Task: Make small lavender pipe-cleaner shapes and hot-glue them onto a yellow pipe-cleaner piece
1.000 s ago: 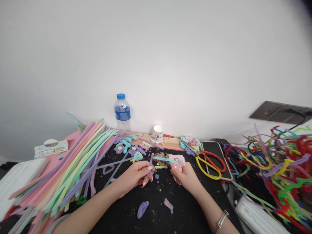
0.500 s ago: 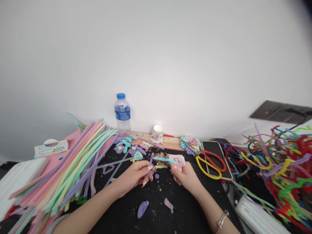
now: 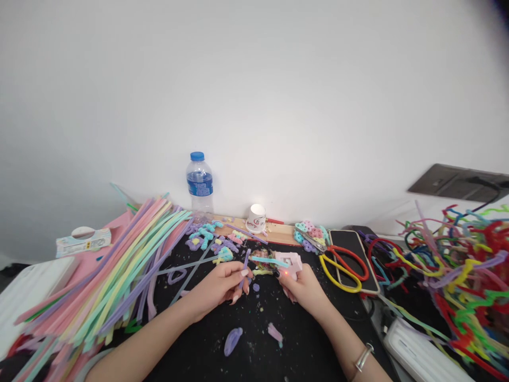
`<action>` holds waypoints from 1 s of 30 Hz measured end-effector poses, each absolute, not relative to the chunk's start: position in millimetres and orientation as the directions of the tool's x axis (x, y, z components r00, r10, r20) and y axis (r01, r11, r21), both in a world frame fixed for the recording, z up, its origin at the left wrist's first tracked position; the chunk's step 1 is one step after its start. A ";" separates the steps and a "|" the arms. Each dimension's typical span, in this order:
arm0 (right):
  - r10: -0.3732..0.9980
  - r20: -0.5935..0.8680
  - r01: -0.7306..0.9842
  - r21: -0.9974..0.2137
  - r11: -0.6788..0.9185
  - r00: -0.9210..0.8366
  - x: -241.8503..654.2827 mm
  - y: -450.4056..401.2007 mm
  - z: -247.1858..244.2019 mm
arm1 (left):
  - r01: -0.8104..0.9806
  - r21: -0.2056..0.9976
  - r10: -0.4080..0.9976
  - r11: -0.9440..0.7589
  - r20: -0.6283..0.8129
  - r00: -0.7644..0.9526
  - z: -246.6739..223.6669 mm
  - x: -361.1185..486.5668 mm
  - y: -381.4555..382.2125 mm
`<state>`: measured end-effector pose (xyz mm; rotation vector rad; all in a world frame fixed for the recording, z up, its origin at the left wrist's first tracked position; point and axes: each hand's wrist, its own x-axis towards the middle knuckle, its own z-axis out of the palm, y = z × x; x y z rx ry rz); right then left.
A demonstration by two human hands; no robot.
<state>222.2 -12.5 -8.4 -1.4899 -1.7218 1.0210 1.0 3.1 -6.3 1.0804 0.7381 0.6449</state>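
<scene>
My left hand (image 3: 226, 285) pinches a short purple fuzzy stem (image 3: 246, 261) that stands nearly upright between thumb and fingers. Closed around a pale pink tool (image 3: 292, 261) with a small glowing orange light is my right hand (image 3: 298, 289). A light blue stem (image 3: 271, 260) lies across the front of the tool and points left toward the purple stem, with a gap between them. Behind my hands is a small tangle of mixed fuzzy scraps (image 3: 263, 267). A purple looped piece (image 3: 233, 341) and a pinkish scrap (image 3: 275, 334) lie on the black surface nearer to me.
Pastel stems (image 3: 131, 265) are heaped at left, a colourful tangle (image 3: 469, 265) at right. Along the wall stand a water bottle (image 3: 200, 184) and a paper cup (image 3: 256, 218). Red-and-yellow-handled scissors (image 3: 341, 268) overlap a phone (image 3: 352, 249). Fuzzy flowers (image 3: 312, 235) lie beside them.
</scene>
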 end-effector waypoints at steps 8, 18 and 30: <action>0.986 -0.037 0.484 -0.874 0.046 -0.161 220.8 -12.9 -4.6 | -0.112 0.933 0.773 0.341 -0.211 0.599 -4.8 1.2 2.6; 0.986 -0.044 0.502 -0.863 0.045 -0.163 220.6 -13.4 -4.3 | -0.111 0.932 0.775 0.345 -0.216 0.594 -5.3 1.6 2.9; 0.988 -0.012 0.496 -0.866 0.067 -0.155 223.6 -11.4 -12.1 | -0.116 0.936 0.775 0.333 -0.201 0.599 -8.4 0.8 4.1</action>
